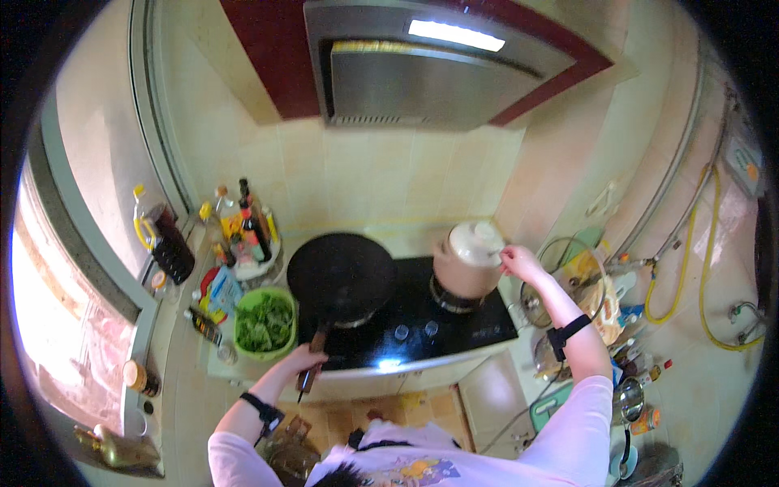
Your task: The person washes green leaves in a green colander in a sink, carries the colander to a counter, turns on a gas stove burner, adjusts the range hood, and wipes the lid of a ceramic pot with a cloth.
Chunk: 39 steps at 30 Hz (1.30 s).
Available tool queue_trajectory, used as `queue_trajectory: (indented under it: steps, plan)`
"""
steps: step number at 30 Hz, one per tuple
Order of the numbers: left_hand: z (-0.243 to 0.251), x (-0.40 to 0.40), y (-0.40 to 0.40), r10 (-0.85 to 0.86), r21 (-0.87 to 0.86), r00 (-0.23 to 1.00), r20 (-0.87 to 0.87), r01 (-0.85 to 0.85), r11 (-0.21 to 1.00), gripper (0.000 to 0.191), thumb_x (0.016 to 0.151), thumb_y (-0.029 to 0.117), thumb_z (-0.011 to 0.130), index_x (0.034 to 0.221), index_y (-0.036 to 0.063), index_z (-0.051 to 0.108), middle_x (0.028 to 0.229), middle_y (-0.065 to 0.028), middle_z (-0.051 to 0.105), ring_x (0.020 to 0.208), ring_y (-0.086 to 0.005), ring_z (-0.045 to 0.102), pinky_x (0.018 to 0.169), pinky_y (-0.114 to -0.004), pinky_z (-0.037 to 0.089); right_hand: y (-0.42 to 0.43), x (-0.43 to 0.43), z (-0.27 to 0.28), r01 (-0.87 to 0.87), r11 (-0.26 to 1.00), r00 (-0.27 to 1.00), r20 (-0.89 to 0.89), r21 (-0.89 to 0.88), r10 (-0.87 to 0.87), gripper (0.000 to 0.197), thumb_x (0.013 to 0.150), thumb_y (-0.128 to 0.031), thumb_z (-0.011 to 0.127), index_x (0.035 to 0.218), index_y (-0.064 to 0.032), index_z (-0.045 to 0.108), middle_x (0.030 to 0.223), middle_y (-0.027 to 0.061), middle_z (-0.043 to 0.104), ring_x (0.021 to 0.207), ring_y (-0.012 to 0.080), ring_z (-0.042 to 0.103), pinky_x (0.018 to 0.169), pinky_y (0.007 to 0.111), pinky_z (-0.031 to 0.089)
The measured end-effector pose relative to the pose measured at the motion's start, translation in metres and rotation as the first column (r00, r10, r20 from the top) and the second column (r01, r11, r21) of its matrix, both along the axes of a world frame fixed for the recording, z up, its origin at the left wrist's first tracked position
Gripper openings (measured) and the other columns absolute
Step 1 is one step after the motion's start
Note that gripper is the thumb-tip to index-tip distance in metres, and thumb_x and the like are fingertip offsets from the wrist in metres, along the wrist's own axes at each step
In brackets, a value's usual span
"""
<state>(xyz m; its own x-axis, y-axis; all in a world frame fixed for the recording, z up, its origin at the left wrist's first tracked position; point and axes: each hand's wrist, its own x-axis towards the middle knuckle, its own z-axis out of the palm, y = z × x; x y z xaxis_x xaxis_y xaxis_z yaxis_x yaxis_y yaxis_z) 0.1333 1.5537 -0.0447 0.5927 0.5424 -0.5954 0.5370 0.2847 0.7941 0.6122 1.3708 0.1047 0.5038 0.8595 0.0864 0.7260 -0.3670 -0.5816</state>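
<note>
My left hand [302, 360] is wrapped around the wooden handle [316, 344] of a black wok [341, 274]. The wok sits on the left burner of a black glass gas hob [414, 341], and nothing can be made out in its dark interior. On the right burner stands a pinkish-beige pot [459, 271] with its white lid [478, 242] on. My right hand [521, 264] has its fingers bent together at the right side of that pot, near the lid's edge. Whether they grip a side handle there is hidden.
Left of the wok, a green basin [268, 350] holds leafy greens [263, 322]. Sauce bottles [254, 234] crowd the back left corner. A dark-filled jug [170, 243] stands by the window. At right are a glass lid [563, 280] and a steel pan [628, 399]. The range hood [426, 79] hangs above.
</note>
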Motion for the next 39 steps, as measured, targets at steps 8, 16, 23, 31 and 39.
queue_trajectory:
  steps: [8, 16, 23, 31, 39]
  plan:
    - [0.001, -0.012, -0.009, -0.027, 0.081, 0.999, -0.023, 0.029, 0.996, 0.05, 0.068, 0.014, 0.066, 0.102, -0.0042, 0.035, 0.08, -0.0152, 0.056, 0.062, -0.0206, 0.059, 0.049, -0.036, 0.052, -0.022, 0.035, 0.211, 0.156, 0.889, 0.708, 0.579, 0.43, -0.405, 0.023, 0.075, -0.022, 0.049, 0.09, -0.0059, 0.055, 0.069, 0.0105, 0.058, 0.064, 0.0266, 0.056, 0.06, 0.035, 0.044]
    - [-0.022, -0.038, 0.015, -0.267, 0.351, 0.928, -0.26, 0.348, 0.869, 0.077, 0.062, 0.044, 0.066, 0.114, -0.0053, 0.038, 0.097, -0.0145, 0.055, 0.092, -0.0219, 0.053, 0.076, -0.028, 0.042, 0.065, -0.048, 0.337, -0.28, 0.766, 0.413, 0.793, 0.579, -0.448, 0.039, 0.069, -0.017, 0.056, 0.106, -0.0069, 0.049, 0.102, 0.0104, 0.051, 0.099, 0.0253, 0.045, 0.084, 0.035, 0.038]
    - [-0.016, -0.063, -0.027, -0.132, 0.535, 0.963, -0.235, 0.242, 0.81, 0.075, 0.064, 0.039, 0.065, 0.117, -0.0046, 0.035, 0.097, -0.0182, 0.055, 0.086, -0.0241, 0.055, 0.073, -0.03, 0.044, 0.124, -0.103, 0.36, -0.328, 0.769, 0.476, 0.799, 0.548, -0.367, 0.035, 0.068, -0.014, 0.057, 0.101, -0.0058, 0.05, 0.095, 0.0123, 0.055, 0.095, 0.028, 0.048, 0.082, 0.037, 0.037]
    - [0.013, -0.071, -0.058, -0.096, 0.466, 0.988, -0.121, 0.142, 0.873, 0.067, 0.065, 0.039, 0.064, 0.112, -0.0025, 0.039, 0.083, -0.0126, 0.057, 0.064, -0.018, 0.056, 0.054, -0.027, 0.046, 0.138, -0.094, 0.354, -0.176, 0.604, 0.538, 0.59, 0.777, -0.602, 0.028, 0.073, -0.014, 0.05, 0.098, -0.0002, 0.048, 0.082, 0.0169, 0.055, 0.077, 0.0311, 0.054, 0.069, 0.039, 0.043]
    - [0.005, -0.074, -0.058, -0.034, 0.542, 0.994, -0.102, 0.085, 0.836, 0.069, 0.066, 0.038, 0.065, 0.116, -0.0008, 0.036, 0.079, -0.0106, 0.058, 0.063, -0.015, 0.055, 0.056, -0.026, 0.045, 0.137, -0.095, 0.359, -0.261, 0.614, 0.497, 0.649, 0.745, -0.576, 0.03, 0.071, -0.009, 0.05, 0.1, 0.0002, 0.047, 0.086, 0.0148, 0.056, 0.082, 0.0298, 0.054, 0.072, 0.039, 0.043]
